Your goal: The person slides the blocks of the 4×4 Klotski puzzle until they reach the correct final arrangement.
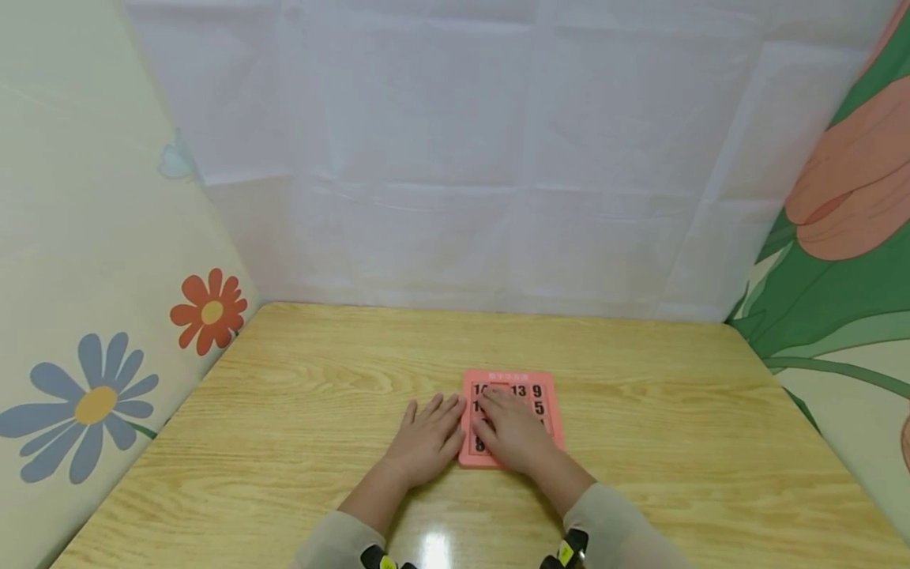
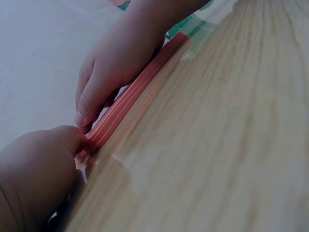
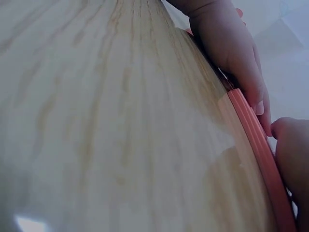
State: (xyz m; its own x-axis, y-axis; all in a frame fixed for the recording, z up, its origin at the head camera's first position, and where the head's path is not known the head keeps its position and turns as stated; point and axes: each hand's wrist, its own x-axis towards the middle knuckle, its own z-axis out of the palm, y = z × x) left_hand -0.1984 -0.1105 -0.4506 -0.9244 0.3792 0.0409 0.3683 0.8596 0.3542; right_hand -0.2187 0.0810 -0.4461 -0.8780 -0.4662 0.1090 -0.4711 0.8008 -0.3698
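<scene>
A pink sliding number puzzle (image 1: 533, 399) with black numerals lies flat on the table. In its top row 14, 13 and 9 show, with a bare slot between 14 and 13. My right hand (image 1: 517, 433) lies over the tiles, fingertips touching them near that slot, and hides much of the board. My left hand (image 1: 426, 442) rests on the table with fairly straight fingers at the puzzle's left edge. In the left wrist view the left thumb (image 2: 67, 137) touches the ridged pink side (image 2: 120, 106). The right wrist view shows the left hand (image 3: 231, 43) against the frame's corner.
The wood-grain table (image 1: 320, 356) extends around the puzzle. A white cloth (image 1: 462, 158) hangs behind it. Flower-printed panels stand at the left (image 1: 71, 237) and right (image 1: 846, 300). Both forearms wear light sleeves and dark wrist straps.
</scene>
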